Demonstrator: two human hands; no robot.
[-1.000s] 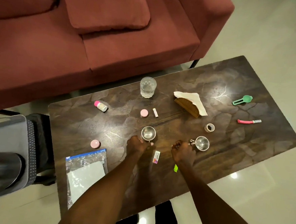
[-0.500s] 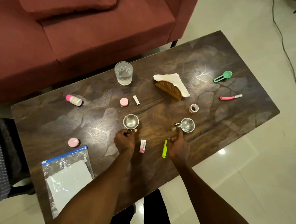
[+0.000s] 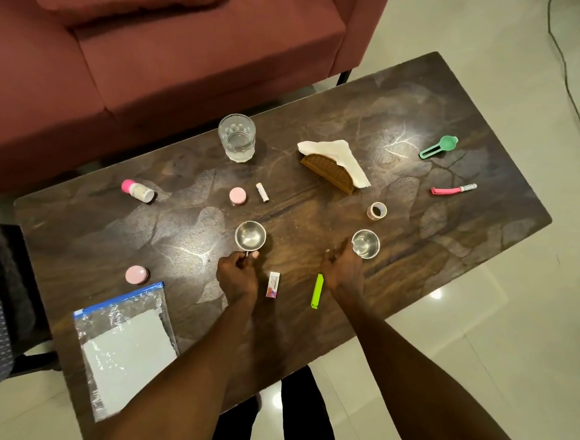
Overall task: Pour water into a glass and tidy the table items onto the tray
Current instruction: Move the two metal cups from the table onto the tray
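Two small steel cups stand on the dark wooden table [image 3: 451, 251]. My left hand [image 3: 236, 278] is closed around the handle of the left steel cup [image 3: 250, 236]. My right hand [image 3: 343, 270] grips the handle side of the right steel cup [image 3: 366, 243]. A clear glass [image 3: 236, 137] with some water stands at the far edge. Between my hands lie a small white box [image 3: 273, 284] and a lime green clip [image 3: 317, 290]. No tray is in view.
Scattered on the table: a napkin holder [image 3: 330, 169], tape roll [image 3: 376, 210], green spoon [image 3: 438, 147], pink pen [image 3: 453, 189], pink-capped bottle [image 3: 138, 191], two pink lids, a white tube [image 3: 262, 192], a zip bag [image 3: 124, 342]. A red sofa [image 3: 157, 38] stands behind.
Both hands have closed in on the cup handles. The camera view has shifted, so the table sits lower and more to the right in frame.
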